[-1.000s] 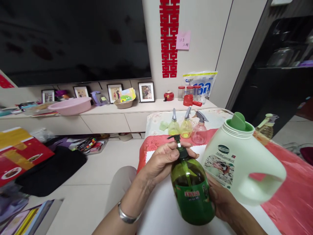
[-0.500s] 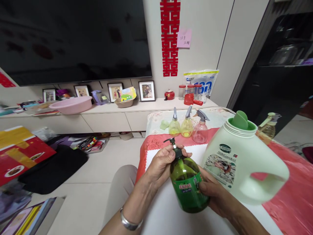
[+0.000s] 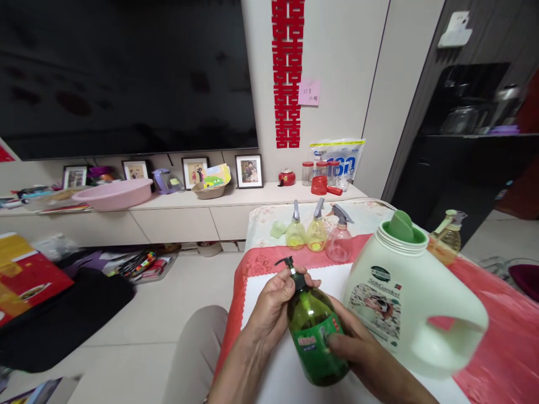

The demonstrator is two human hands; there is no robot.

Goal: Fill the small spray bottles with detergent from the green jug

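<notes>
A green pump bottle [image 3: 314, 336] with a black pump top is tilted between my two hands over the table. My left hand [image 3: 273, 300] grips its neck just below the pump, thumb in front and fingers behind. Around the lower right side of the body wraps my right hand [image 3: 357, 342], its thumb across the green label. Close by on the right stands a large pale green detergent jug [image 3: 415, 303], uncapped, with a green cup [image 3: 401, 226] set in its mouth.
Behind the bottle stand two yellowish spray bottles [image 3: 316, 233] and a pink spray bottle [image 3: 339, 244]. Another spray bottle [image 3: 450, 231] is beyond the jug. A red cloth [image 3: 501, 325] covers the table. Along the wall runs a low cabinet [image 3: 174, 227] bearing a pink basin [image 3: 115, 195].
The view has shifted, so the surroundings sit lower and a little left. The bottle is still in both hands, slightly turned, with its label at a different angle.
</notes>
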